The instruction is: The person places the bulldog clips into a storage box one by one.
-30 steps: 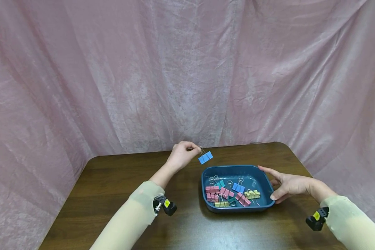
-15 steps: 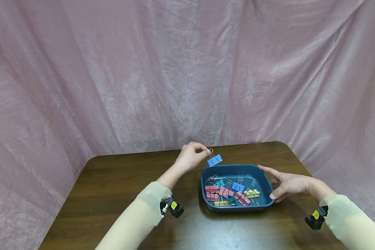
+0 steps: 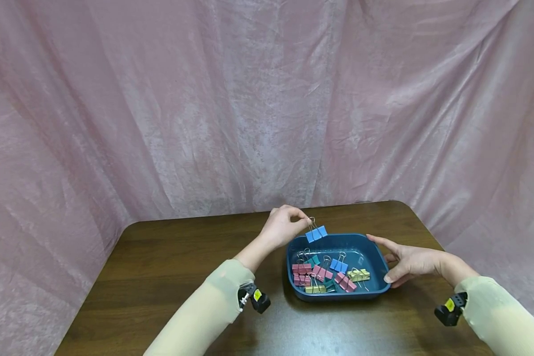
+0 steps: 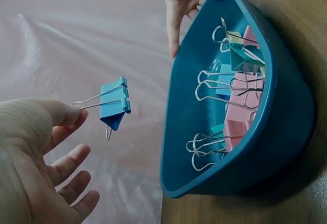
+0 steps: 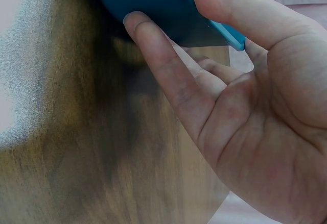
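Observation:
By one wire handle, my left hand [image 3: 285, 228] pinches a blue binder clip [image 3: 316, 234] between thumb and index finger. The clip hangs over the back left rim of a dark blue tray [image 3: 293, 284], and the left wrist view shows the other fingers spread loosely below it. My right hand [image 3: 411, 264] holds the tray's right end, the thumb at the near corner of the rim and the index finger at the far corner. In the tray lie several binder clips: pink ones [image 3: 322, 273], a blue one [image 3: 339, 266], yellow ones [image 3: 358, 275] and teal ones [image 3: 312, 260].
The tray stands on a brown wooden table [image 3: 169, 277], right of its middle. A pink curtain [image 3: 267, 109] hangs behind the table's back edge. Each sleeved forearm carries a small black wrist camera [image 3: 260, 300].
My left hand has moved right and slightly nearer with the blue binder clip, from left of the tray to above its back left rim. The right hand has stayed at the tray.

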{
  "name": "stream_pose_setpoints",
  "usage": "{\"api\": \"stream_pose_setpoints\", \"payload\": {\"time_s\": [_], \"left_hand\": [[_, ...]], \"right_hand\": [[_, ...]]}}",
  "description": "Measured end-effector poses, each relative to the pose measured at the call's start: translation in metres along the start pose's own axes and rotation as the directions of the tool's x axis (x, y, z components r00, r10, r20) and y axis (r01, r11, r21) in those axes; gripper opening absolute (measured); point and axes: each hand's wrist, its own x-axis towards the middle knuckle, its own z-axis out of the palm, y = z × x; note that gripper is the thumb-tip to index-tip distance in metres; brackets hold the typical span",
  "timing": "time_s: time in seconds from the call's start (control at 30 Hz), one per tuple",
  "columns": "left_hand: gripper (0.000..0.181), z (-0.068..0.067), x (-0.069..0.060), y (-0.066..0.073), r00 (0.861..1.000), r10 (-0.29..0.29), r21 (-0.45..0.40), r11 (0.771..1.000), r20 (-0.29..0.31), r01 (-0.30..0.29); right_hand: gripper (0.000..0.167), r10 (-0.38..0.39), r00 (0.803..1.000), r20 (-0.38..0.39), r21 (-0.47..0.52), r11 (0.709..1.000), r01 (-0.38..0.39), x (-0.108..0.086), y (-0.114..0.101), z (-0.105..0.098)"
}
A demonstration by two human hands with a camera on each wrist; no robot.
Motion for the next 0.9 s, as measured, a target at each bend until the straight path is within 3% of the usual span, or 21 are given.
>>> {"api": "stream_pose_setpoints", "payload": {"time_s": [0.53, 0.9], "left_hand": [[0.017, 0.024, 0.001, 0.011, 0.999, -0.002, 0.084, 0.996, 0.046, -0.002], [0.016, 0.041, 0.0, 0.02, 0.996, 0.036, 0.122, 0.991, 0.086, -0.047]], "right_hand": [[0.116, 0.01, 1.0, -0.025, -0.012, 1.0, -0.011, 0.001, 0.0, 0.001], [0.116, 0.013, 1.0, -0.025, -0.003, 1.0, -0.013, 0.001, 0.001, 0.002]]}}
